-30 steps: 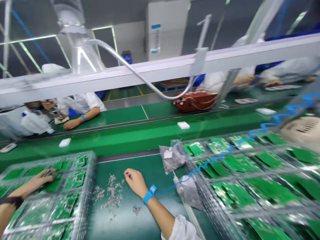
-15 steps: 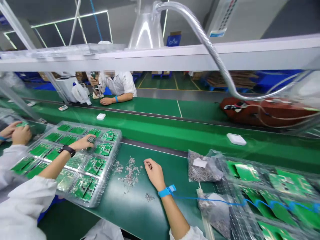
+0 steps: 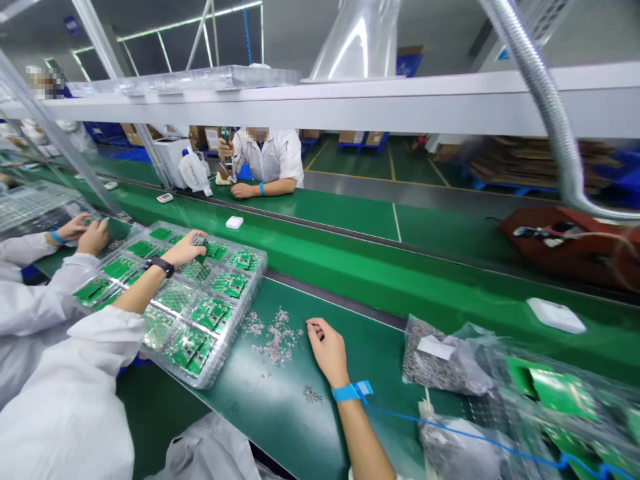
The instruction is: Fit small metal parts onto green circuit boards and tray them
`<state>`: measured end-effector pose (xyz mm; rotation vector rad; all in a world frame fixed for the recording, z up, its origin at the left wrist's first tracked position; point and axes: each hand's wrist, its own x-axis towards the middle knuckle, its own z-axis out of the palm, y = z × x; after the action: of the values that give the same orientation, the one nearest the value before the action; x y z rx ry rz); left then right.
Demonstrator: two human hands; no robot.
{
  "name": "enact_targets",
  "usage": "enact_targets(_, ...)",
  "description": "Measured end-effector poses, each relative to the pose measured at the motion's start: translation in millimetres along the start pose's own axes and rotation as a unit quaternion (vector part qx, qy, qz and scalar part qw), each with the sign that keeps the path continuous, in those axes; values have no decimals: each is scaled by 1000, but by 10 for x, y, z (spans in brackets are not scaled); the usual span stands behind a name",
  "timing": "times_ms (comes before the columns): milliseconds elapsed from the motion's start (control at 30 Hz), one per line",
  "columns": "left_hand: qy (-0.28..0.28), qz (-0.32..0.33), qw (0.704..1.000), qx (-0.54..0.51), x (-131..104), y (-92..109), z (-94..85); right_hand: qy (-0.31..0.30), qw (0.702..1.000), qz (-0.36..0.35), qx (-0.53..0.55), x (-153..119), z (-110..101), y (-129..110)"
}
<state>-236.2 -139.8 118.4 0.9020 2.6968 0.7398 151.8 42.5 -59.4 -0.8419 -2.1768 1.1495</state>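
Note:
My left hand (image 3: 185, 251), with a black band at the wrist, pinches a green circuit board (image 3: 201, 249) above a clear plastic tray (image 3: 213, 373). Stacked green boards (image 3: 231, 285) lie in the tray's compartments. On the green bench to the right of the tray, my right hand (image 3: 327, 348) rests with curled fingers; whatever may be inside them is hidden. A blue strap (image 3: 353, 391) circles that wrist. Close to its fingertips lies a scattered heap of small metallic parts (image 3: 277, 340), and a smaller pile (image 3: 313, 395) sits below the hand.
Bags of small parts (image 3: 435, 357) and another clear tray of boards (image 3: 565, 393) stand at right. Across the green belt (image 3: 320, 253) a person in white (image 3: 273, 160) sits working. At left, a co-worker's hands (image 3: 90, 233) hold something green. A shelf (image 3: 350, 110) spans overhead.
The view has shifted, moving the scene rightward. My left hand has risen slightly toward the tray's far side with the circuit board. My right hand keeps its place beside the parts.

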Motion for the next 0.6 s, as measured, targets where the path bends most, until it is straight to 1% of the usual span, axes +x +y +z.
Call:
enact_targets(67, 41, 69, 991, 104, 54, 59, 82, -1, 1000, 0, -5, -15, -11, 23)
enact_targets(100, 34, 94, 982, 159, 84, 80, 141, -4, 1000, 0, -9, -21, -18, 39)
enact_targets(133, 24, 97, 979, 176, 119, 91, 203, -5, 1000, 0, -13, -25, -26, 57)
enact_targets(200, -17, 88, 977, 193, 208, 78, 307, -10, 1000, -4, -18, -26, -41, 93)
enact_targets(267, -71, 80, 974, 199, 317, 35, 342, -16, 1000, -7, -20, -22, -52, 117)
enact_targets(367, -144, 69, 969, 191, 482, -29, 259, -24, 999, -1, -28, -18, -61, 123)
enact_targets(433, -179, 51, 965, 187, 576, -51, 176, -26, 999, 5, -35, -16, -60, 115)
enact_targets(500, -189, 23, 963, 191, 647, -51, 132, -26, 999, 9, -40, -15, -56, 105)
enact_targets(600, -159, -15, 963, 216, 699, -13, 194, -25, 999, 13, -43, -16, -51, 97)
